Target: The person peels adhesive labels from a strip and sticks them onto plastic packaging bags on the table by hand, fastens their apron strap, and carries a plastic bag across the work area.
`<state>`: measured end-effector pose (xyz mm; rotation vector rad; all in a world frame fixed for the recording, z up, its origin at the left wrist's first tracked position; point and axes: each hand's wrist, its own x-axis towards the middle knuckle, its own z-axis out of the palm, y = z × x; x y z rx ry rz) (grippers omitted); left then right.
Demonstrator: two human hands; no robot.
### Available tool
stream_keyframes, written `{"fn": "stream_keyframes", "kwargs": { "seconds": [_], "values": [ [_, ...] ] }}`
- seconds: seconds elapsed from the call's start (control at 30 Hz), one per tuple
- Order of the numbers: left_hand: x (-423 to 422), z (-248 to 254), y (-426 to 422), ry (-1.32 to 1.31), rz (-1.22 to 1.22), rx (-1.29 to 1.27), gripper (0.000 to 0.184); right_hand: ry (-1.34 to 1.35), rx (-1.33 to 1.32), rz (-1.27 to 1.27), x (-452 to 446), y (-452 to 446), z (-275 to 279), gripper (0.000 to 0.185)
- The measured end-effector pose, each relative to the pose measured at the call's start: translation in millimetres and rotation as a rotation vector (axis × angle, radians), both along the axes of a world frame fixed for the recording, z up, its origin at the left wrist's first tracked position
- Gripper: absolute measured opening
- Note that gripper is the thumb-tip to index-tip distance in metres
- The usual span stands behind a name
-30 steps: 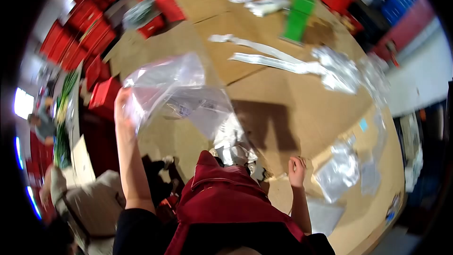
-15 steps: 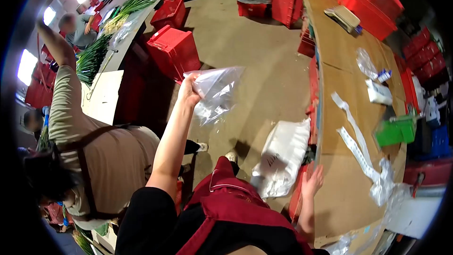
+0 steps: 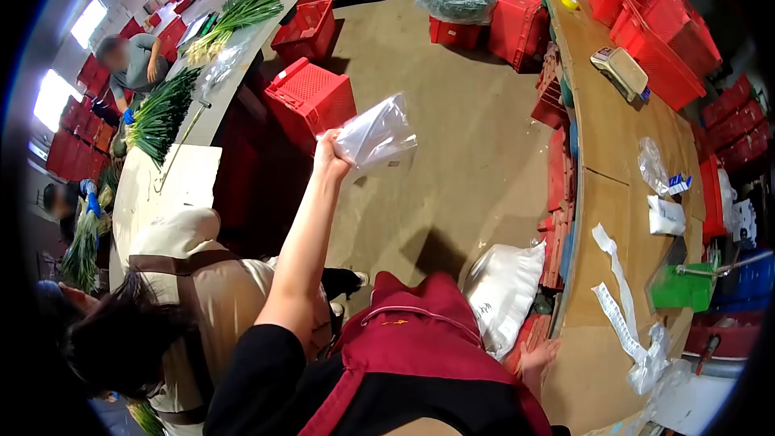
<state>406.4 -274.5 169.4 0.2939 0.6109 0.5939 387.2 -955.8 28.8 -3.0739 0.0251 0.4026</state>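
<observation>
My left hand (image 3: 332,155) is closed around one end of a clear plastic bag (image 3: 378,132), held out at arm's length over the floor. The bag's far end hangs loose from my fingers, to the right of a red crate (image 3: 311,95). Low on the right, my right hand (image 3: 539,353) has its fingers spread and holds nothing. It is beside the near edge of the cardboard-topped table (image 3: 593,291). Just beyond that hand, a full white sack (image 3: 506,291) lies on the floor against the table's side.
A co-worker in a beige top (image 3: 218,299) stands close on my left by a bench with bundles of green onions (image 3: 165,117). On the right table lie a scale (image 3: 620,73), white label strips (image 3: 617,319) and a green box-like device (image 3: 682,287). Red crates (image 3: 517,28) stand ahead.
The bag has swung up and folded over more in my left hand. The co-worker on the left has lowered a raised arm and bent forward. My view has shifted slightly.
</observation>
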Motion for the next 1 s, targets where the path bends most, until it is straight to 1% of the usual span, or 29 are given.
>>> {"fn": "stream_keyframes", "kwargs": {
  "seconds": [0.03,0.07,0.1,0.13,0.17,0.23,0.27,0.3,0.33,0.37,0.4,0.43,0.47,0.5,0.53,0.57,0.67,0.7,0.73,0.77,0.83,0.87,0.93,0.97,1.0],
  "values": [
    [3.8,-0.5,7.8,0.000,0.004,-0.002,0.020,-0.003,0.045,-0.029,5.5,-2.3,-6.0,0.092],
    [11.4,0.1,18.0,-0.069,0.017,-0.039,0.021,-0.008,0.050,-0.027,6.1,-4.0,-11.8,0.092],
    [20.9,2.3,27.4,-0.137,0.026,-0.072,0.023,-0.063,-0.081,-0.044,4.0,-6.9,-20.9,0.085],
    [26.2,19.7,22.7,-0.165,0.062,0.023,0.026,-0.114,-0.218,-0.059,9.2,0.5,-19.6,0.078],
    [34.3,15.2,36.0,-0.140,0.052,0.096,0.027,-0.107,-0.221,-0.052,20.3,3.8,-11.6,0.078],
    [52.2,6.5,66.8,-0.028,0.053,0.032,0.028,0.040,0.044,0.002,61.4,21.3,16.8,0.029],
    [59.4,-3.7,84.3,0.014,0.072,0.005,0.024,0.021,0.128,0.034,84.2,33.2,19.4,0.025],
    [64.0,-11.9,100.9,-0.015,0.117,-0.041,0.018,-0.067,0.206,0.083,107.2,51.7,14.0,0.020],
    [71.7,-4.7,102.5,0.016,0.154,0.030,0.013,-0.168,0.282,0.141,129.4,71.9,7.5,0.016],
    [79.3,2.8,103.1,0.056,0.202,0.117,0.013,-0.307,0.370,0.224,153.0,94.8,-0.1,0.012],
    [83.1,-11.4,122.4,0.015,0.178,0.089,0.014,-0.391,0.446,0.288,179.6,119.3,-6.7,0.007],
    [88.9,-17.4,135.5,0.045,0.186,0.047,0.017,-0.439,0.511,0.340,205.2,145.9,-10.5,0.004],
    [92.6,-23.7,146.9,0.039,0.198,-0.007,0.019,-0.370,0.578,0.370,237.8,171.4,-15.7,0.005],
    [93.9,-28.8,159.7,0.048,0.208,-0.003,0.021,-0.298,0.646,0.394,270.3,196.7,-20.8,0.005],
    [97.0,-23.9,166.1,0.048,0.249,-0.013,0.021,-0.208,0.637,0.405,300.8,237.6,3.0,0.005],
    [94.6,-30.5,179.9,0.062,0.296,-0.020,0.020,-0.165,0.659,0.536,338.1,265.3,3.3,0.004],
    [93.5,-15.1,198.2,0.077,0.445,-0.019,0.018,-0.167,0.672,0.676,431.5,366.7,35.5,0.006],
    [92.1,-12.6,206.2,0.067,0.490,-0.014,0.018,-0.156,0.701,0.689,460.0,398.8,43.4,0.006],
    [96.9,3.6,208.9,0.064,0.516,-0.019,0.017,-0.146,0.731,0.700,484.8,429.3,47.8,0.007],
    [101.5,9.4,218.1,0.054,0.553,-0.018,0.017,-0.142,0.737,0.738,508.4,458.5,48.4,0.007],
    [100.9,10.7,239.6,-0.013,0.598,-0.021,0.016,-0.153,0.740,0.758,545.9,515.6,46.4,0.007],
    [93.2,-3.5,260.7,-0.053,0.623,-0.022,0.019,-0.192,0.725,0.816,558.5,542.0,45.7,0.007],
    [93.7,-4.1,293.8,-0.104,0.710,0.001,0.020,-0.122,0.696,0.785,586.0,578.1,7.6,0.009],
    [96.1,0.0,314.2,-0.136,0.761,0.010,0.021,-0.054,0.717,0.792,594.5,591.2,-11.9,0.012],
    [97.7,7.8,331.6,-0.142,0.796,0.047,0.022,0.159,0.674,0.672,601.9,600.6,-35.4,0.021]
  ]
}}
